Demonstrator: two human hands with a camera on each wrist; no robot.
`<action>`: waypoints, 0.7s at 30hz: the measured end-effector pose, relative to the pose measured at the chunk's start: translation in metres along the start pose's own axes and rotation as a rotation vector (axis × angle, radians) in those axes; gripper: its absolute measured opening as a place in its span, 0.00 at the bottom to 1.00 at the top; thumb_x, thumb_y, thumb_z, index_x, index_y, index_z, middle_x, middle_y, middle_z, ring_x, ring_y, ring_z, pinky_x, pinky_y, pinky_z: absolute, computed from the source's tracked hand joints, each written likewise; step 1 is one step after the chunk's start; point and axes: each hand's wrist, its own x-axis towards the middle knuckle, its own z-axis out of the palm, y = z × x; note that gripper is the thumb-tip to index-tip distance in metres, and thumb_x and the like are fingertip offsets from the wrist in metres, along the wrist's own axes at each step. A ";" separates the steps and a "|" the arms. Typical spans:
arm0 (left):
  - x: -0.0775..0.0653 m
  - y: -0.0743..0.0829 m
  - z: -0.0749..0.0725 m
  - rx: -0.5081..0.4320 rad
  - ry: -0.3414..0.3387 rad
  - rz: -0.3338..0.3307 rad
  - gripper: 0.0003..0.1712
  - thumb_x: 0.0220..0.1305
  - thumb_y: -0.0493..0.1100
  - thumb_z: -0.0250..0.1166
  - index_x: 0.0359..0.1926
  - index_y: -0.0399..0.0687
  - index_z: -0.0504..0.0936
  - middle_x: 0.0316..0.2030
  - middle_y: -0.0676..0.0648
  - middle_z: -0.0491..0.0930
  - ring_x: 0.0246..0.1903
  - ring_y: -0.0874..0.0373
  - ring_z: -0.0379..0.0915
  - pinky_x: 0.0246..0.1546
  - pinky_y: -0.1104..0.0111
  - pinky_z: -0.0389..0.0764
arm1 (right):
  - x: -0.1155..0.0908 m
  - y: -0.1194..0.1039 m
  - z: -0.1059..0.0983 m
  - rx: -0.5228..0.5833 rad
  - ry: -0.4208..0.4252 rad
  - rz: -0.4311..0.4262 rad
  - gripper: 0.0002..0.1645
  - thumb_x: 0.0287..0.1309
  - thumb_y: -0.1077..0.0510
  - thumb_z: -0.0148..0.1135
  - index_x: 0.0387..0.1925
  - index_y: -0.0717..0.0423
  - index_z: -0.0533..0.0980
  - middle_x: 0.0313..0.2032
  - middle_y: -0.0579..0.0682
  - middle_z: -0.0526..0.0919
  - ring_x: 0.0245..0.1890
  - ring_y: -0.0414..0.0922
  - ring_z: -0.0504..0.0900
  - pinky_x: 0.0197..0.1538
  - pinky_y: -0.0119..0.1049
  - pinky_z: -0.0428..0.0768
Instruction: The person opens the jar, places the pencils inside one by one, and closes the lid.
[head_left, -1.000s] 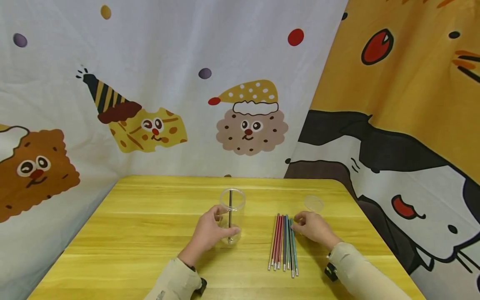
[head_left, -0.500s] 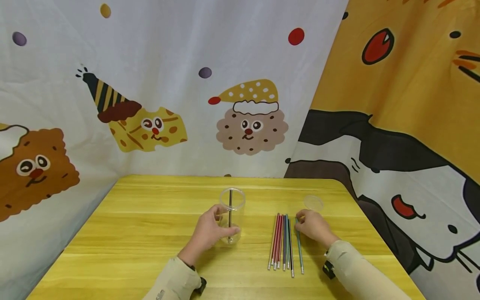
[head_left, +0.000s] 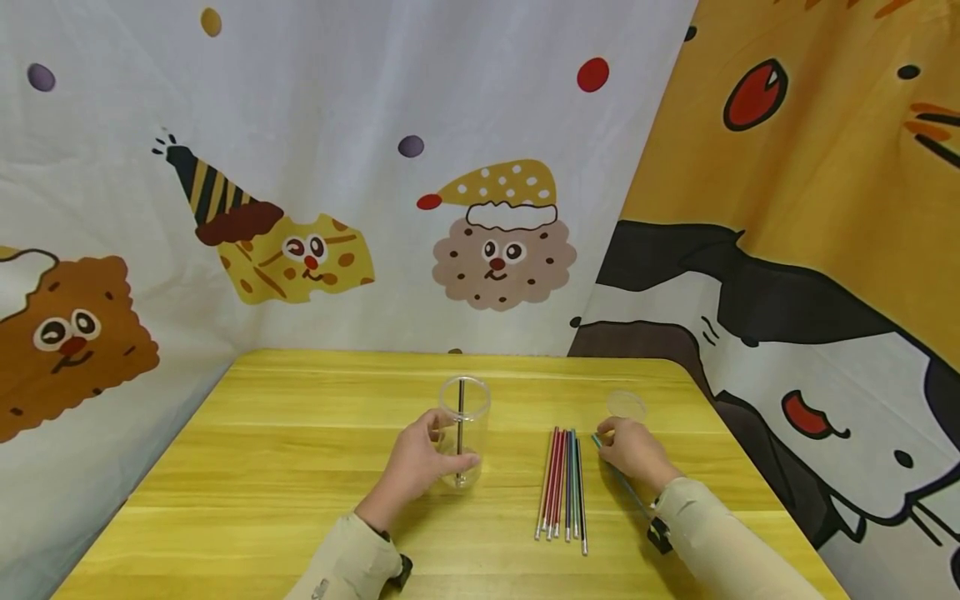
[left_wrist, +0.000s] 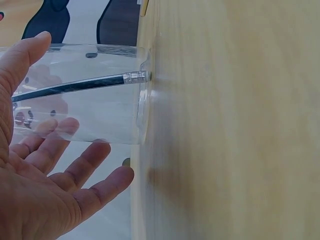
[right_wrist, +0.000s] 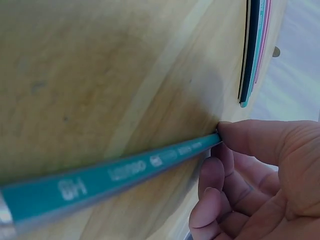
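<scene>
A clear plastic cup (head_left: 472,429) stands upright on the table with one dark pencil (left_wrist: 85,86) inside, its eraser end down. My left hand (head_left: 422,460) holds the cup from the left, thumb on the near side and fingers round the far side. My right hand (head_left: 633,452) pinches a teal pencil (right_wrist: 115,175) near one end between thumb and fingers. The pencil slants back under the wrist, its metal-capped end toward the sleeve. Left of this hand lies a row of red, blue, teal and black pencils (head_left: 562,483), eraser ends toward me.
A clear round lid (head_left: 627,405) lies flat just beyond my right hand. The yellow wood-grain table (head_left: 300,433) ends at a printed cartoon curtain (head_left: 360,100) behind and at the right.
My right hand has drawn the teal pencil rightward out of the row and swung its eraser end toward the right wrist. The left hand and cup have stayed put.
</scene>
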 end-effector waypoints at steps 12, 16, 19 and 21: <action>-0.001 0.001 -0.002 -0.015 0.003 0.002 0.39 0.49 0.54 0.88 0.59 0.51 0.81 0.63 0.37 0.80 0.64 0.36 0.77 0.55 0.49 0.86 | 0.003 -0.003 -0.003 -0.115 -0.028 -0.029 0.23 0.66 0.60 0.70 0.60 0.64 0.80 0.46 0.57 0.89 0.37 0.46 0.83 0.41 0.48 0.85; 0.000 0.000 -0.001 -0.015 0.006 0.001 0.39 0.49 0.54 0.88 0.59 0.51 0.81 0.63 0.37 0.80 0.64 0.36 0.77 0.55 0.48 0.86 | 0.004 -0.004 -0.003 -0.105 -0.049 -0.047 0.23 0.66 0.60 0.68 0.60 0.66 0.79 0.48 0.59 0.88 0.39 0.48 0.83 0.45 0.51 0.85; 0.000 -0.001 0.000 -0.020 0.000 -0.001 0.38 0.49 0.54 0.88 0.59 0.52 0.81 0.64 0.38 0.80 0.65 0.36 0.77 0.56 0.48 0.86 | 0.003 -0.003 -0.004 -0.053 -0.051 -0.074 0.15 0.67 0.62 0.65 0.51 0.68 0.81 0.41 0.60 0.87 0.35 0.48 0.82 0.40 0.48 0.84; 0.000 -0.002 0.000 -0.023 -0.003 0.000 0.39 0.49 0.54 0.88 0.59 0.52 0.81 0.64 0.37 0.80 0.65 0.36 0.77 0.57 0.48 0.86 | 0.003 -0.003 -0.008 0.000 -0.034 -0.101 0.10 0.69 0.63 0.62 0.45 0.67 0.82 0.35 0.57 0.85 0.30 0.46 0.79 0.35 0.44 0.80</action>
